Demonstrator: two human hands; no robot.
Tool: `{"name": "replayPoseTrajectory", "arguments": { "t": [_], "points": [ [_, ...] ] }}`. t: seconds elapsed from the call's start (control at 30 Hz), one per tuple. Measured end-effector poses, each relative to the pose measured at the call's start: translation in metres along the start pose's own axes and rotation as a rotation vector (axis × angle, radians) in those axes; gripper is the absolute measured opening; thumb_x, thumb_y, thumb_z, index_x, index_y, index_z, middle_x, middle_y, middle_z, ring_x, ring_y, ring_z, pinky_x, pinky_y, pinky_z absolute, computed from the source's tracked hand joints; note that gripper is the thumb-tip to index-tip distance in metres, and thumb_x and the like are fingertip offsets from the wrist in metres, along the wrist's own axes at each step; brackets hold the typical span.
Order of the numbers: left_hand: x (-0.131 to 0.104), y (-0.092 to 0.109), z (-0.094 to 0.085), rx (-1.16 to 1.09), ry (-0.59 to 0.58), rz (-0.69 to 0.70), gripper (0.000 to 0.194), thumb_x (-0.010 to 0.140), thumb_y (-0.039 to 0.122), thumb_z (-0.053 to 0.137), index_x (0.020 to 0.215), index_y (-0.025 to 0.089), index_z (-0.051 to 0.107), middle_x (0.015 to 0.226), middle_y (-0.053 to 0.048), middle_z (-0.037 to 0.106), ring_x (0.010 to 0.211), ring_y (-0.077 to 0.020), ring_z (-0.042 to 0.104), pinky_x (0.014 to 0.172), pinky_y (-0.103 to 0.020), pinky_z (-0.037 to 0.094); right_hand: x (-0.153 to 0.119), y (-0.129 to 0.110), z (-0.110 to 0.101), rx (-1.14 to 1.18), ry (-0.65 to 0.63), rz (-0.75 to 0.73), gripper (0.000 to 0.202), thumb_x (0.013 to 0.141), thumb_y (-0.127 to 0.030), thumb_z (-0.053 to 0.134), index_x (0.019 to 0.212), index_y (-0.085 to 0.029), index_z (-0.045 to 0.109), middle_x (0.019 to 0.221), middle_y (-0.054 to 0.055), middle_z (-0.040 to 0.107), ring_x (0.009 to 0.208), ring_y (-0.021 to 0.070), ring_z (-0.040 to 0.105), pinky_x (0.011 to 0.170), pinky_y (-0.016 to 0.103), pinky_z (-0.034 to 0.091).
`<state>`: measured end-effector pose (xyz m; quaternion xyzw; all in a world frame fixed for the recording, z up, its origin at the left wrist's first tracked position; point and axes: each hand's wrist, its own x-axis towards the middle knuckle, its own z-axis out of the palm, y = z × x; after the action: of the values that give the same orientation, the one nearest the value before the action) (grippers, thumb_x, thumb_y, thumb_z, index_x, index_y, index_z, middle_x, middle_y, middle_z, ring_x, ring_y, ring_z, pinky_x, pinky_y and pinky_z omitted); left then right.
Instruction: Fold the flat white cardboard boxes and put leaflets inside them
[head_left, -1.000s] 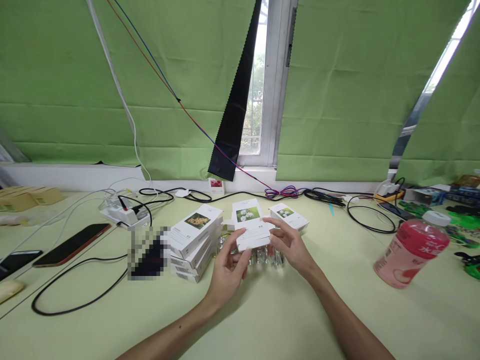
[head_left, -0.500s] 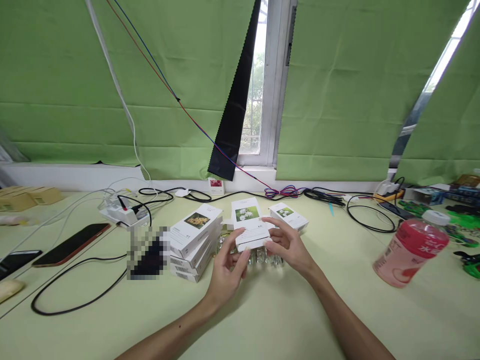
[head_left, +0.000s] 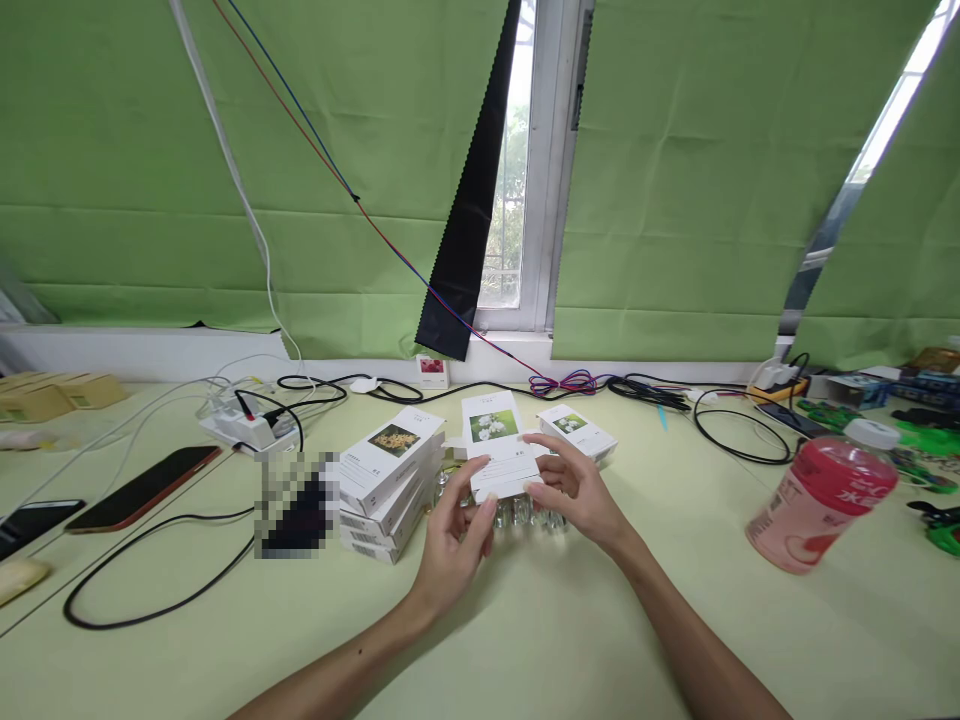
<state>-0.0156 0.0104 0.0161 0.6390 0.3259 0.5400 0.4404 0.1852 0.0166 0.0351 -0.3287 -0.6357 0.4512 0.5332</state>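
A pale green bench point(head_left: 675, 620) is carrying a leaning stack of white boxes point(head_left: 390, 470); a pink-labelled bottle point(head_left: 823, 498) is standing to the right, and a dark phone point(head_left: 144, 488) is lying left.

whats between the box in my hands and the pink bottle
In the head view, your right hand is beside the white box, then pale green table stretches to the pink bottle.

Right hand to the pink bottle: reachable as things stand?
Probably yes, if the right hand lets go of the white box; only bare tabletop shows between it and the bottle.
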Motion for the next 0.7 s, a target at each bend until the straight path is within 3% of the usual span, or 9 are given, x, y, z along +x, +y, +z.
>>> {"name": "replayPoseTrajectory", "arguments": {
  "t": [0.7],
  "points": [
    [-0.0013,-0.0008,-0.001,0.002,-0.007,-0.001,0.055,0.094,0.049,0.059,0.14,0.021,0.047,0.059,0.006,0.048,0.044,-0.0108,0.046,0.043,-0.022,0.039,-0.0001,-0.0003,0.0007,-0.034,-0.04,-0.031,0.055,0.088,-0.039,0.072,0.139,-0.028,0.053,0.1,0.004,0.064,0.072,0.0138,0.061,0.066,0.028,0.053]
  ]
}}
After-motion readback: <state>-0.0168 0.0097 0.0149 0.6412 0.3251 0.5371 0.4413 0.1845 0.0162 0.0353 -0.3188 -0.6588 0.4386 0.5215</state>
